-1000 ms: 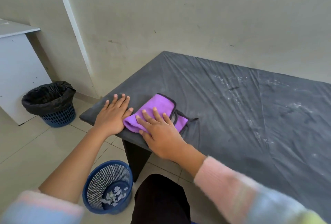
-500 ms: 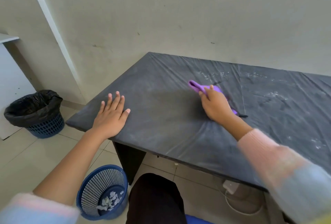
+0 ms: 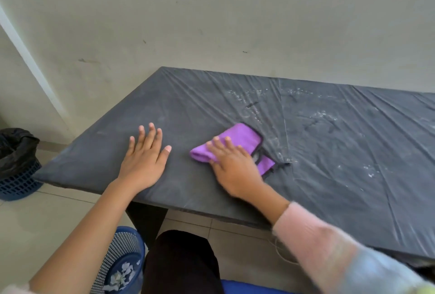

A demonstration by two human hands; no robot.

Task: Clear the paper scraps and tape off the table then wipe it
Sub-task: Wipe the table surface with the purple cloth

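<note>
Purple cloth (image 3: 237,137) is back near the front edge of the bench (image 3: 188,105). Half a sec. ago it is farther out, toward 12 o'clock, and 1 sec. ago at the near-left corner. So the strokes go out and back.

Right hand (image 3: 233,169) lies on the cloth w/ fingers straight and spread. It presses the cloth flat and does not pinch it. It looks a bit blurred, so I judge it is in motion. Left hand (image 3: 143,162) stays flat on the bench at 9 o'clock of the cloth, fingers apart, holding nothing; prob. it steadies the body.

No paper or tape shows on the bench. Paper scraps (image 3: 122,272) lie in the blue basket (image 3: 131,242) on the floor at 7 o'clock. The clearing part seems done and the wiping is under way.

White specks (image 3: 324,115) remain at 1–3 o'clock of the cloth. That side prob. needs more passes.
</note>
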